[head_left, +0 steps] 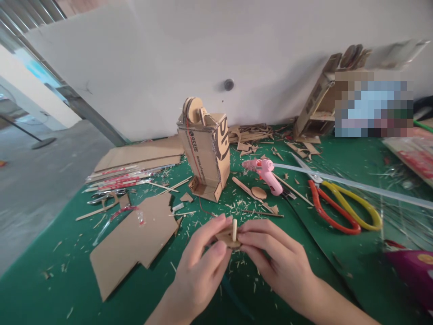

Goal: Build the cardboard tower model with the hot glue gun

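Observation:
Between both hands is a small cardboard disc [223,235], partly covered by the fingers, with a short wooden stick [234,230] standing upright from it. My left hand [203,266] pinches the disc from the left, thumb in front. On the other side, my right hand [280,257] has its fingertips closed on the disc's right edge beside the stick. Just beyond the hands stands a cardboard box structure [206,151] topped by a cardboard wheel [193,109]. A pink glue gun [267,175] lies to its right, near a loose cardboard disc [259,192].
Scissors [338,203] with red and yellow handles lie at the right. A cut cardboard sheet [135,239] and wrapped sticks [125,178] are on the left. Scraps litter the green table [54,271]. Another cardboard structure [316,104] leans at the back right.

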`<state>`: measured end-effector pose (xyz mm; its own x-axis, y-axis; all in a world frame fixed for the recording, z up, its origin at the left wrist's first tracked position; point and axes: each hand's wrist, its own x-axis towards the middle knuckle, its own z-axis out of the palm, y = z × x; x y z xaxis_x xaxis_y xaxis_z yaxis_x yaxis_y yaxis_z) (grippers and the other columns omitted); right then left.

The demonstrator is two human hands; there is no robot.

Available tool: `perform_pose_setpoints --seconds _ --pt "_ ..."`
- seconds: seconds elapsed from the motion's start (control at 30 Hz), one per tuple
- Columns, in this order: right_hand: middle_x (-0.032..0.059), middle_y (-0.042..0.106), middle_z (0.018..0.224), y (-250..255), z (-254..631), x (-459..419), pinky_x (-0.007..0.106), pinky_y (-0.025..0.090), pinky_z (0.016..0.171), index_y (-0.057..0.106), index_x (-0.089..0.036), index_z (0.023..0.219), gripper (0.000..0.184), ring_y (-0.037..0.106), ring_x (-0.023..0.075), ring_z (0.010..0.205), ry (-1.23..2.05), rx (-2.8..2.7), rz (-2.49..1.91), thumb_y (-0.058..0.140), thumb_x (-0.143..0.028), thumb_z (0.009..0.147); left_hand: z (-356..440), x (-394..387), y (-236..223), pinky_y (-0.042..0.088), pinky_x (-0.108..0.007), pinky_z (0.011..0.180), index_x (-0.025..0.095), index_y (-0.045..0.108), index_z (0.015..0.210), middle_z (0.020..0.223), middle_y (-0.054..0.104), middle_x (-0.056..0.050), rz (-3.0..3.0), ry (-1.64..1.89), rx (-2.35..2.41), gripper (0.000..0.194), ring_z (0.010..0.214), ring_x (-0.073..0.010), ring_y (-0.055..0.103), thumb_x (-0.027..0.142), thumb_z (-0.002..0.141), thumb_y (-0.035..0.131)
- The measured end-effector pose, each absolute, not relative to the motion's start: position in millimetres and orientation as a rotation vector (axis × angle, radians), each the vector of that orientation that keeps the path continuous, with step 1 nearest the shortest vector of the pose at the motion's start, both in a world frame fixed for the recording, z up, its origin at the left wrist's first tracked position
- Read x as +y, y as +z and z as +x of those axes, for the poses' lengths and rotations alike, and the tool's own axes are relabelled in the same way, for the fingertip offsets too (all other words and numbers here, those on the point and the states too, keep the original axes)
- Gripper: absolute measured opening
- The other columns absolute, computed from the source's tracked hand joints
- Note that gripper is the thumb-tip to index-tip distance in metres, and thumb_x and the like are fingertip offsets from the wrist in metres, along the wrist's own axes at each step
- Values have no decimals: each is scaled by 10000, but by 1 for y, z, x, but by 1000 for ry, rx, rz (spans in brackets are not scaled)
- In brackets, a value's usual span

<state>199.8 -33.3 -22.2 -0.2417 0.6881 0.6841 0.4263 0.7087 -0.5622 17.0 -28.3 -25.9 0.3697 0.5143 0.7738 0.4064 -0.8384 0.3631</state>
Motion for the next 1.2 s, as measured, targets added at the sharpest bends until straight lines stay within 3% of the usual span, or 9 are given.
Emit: perform_pose_setpoints --seconds 0.07,0.27,0.77,1.2 --pt "67 649 968 -21 199 -33 244 587 786 606 -203 1013 184 666 153 905 315 -1877 -862 557 -86 880 17 -28 -26 551 -400 967 210 328 1430 1336 504 -128 2498 1481 846 805 1211 -236 551 -140 747 570" --pt "70 644 982 -22 199 -33 238 579 808 612 -192 1011 191 655 148 926 306 -1889 -857 554 -68 878 11 -33 -30 548 -380 974 222 519 1309 1389 448 -78 2537 1316 924 531 1230 -240 531 -29 842 556" --pt "87 615 990 -20 199 -34 245 569 779 606 -149 1030 190 629 141 901 312 -1899 -786 554 -46 879 12 -34 -38 533 -378 1000 267 453 1379 1416 445 -69 2452 1330 877 584 1211 -243 547 17 861 554" --pt "86 607 981 -20 200 -36 258 565 755 598 -152 1044 204 618 147 881 301 -1925 -796 547 -44 878 12 -32 -30 539 -376 987 181 499 1322 1381 450 -95 2541 1355 851 568 1220 -250 536 -50 809 577"
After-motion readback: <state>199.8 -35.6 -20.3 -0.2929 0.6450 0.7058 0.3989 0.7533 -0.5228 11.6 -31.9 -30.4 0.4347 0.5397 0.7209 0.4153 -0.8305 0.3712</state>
